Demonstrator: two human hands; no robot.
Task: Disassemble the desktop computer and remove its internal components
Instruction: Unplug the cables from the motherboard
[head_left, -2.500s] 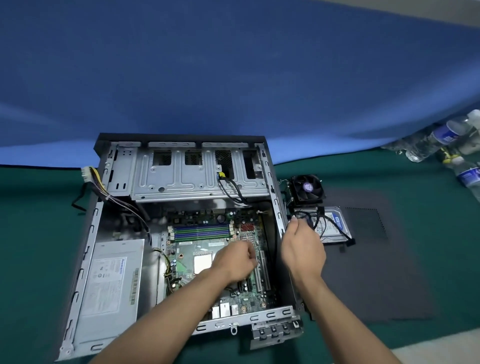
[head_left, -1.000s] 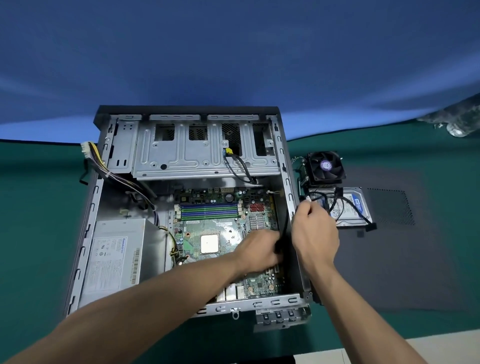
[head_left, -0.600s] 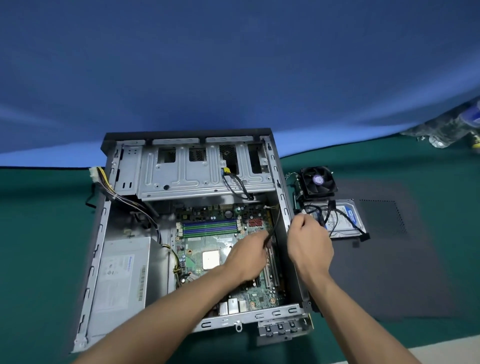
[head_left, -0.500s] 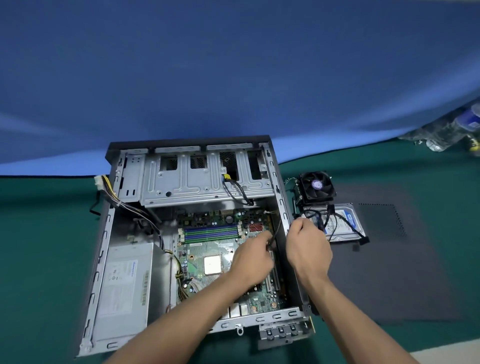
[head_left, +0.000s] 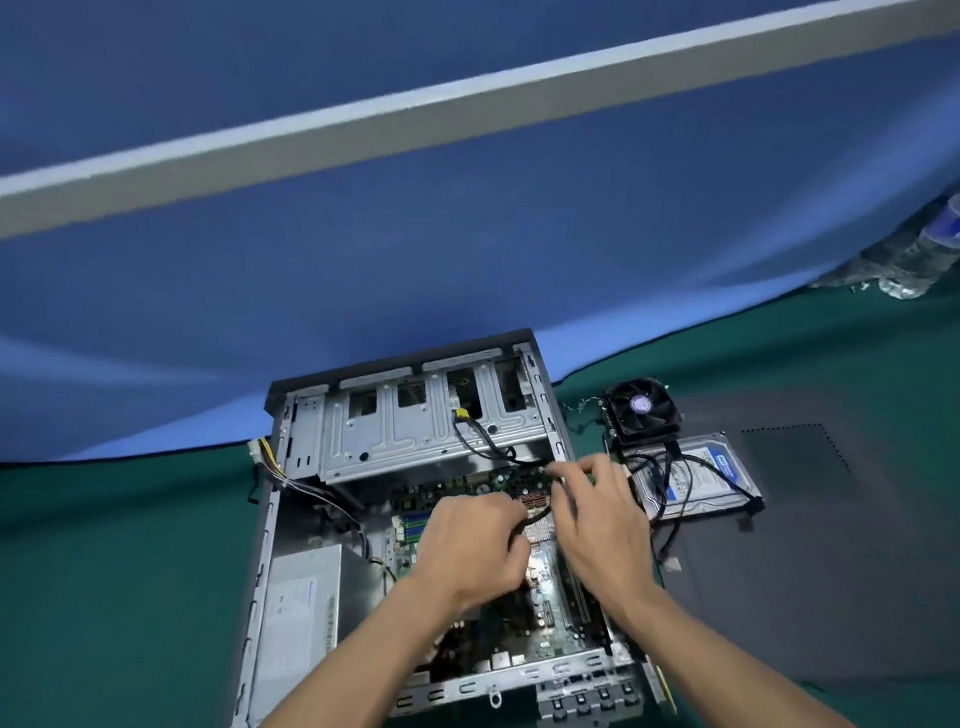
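The left hand has its fingers curled around a thin black cable over the middle of the motherboard. The right hand sits just beside it, its fingers pinching the same cable a little farther back, near the far edge of the board; motion blur there hides exactly how the tips meet. Both forearms reach in from the near side, over the rear panel of the computer case.

The case lies open on its side on the green surface. Inside, a grey power supply fills the left compartment, with a bundle of coloured wires running from it out over the left wall. Across the far end sits a metal drive cage, and a second black cable with a yellow tag hangs from 1 of its openings down toward the hands.

Outside the case, to the right, a black cooler fan rests on the surface, touching the far edge of a hard drive with loose black leads draped over it. Both lie at the edge of a dark perforated side panel. Blurred plastic bottles sit at the far right against a blue backdrop.
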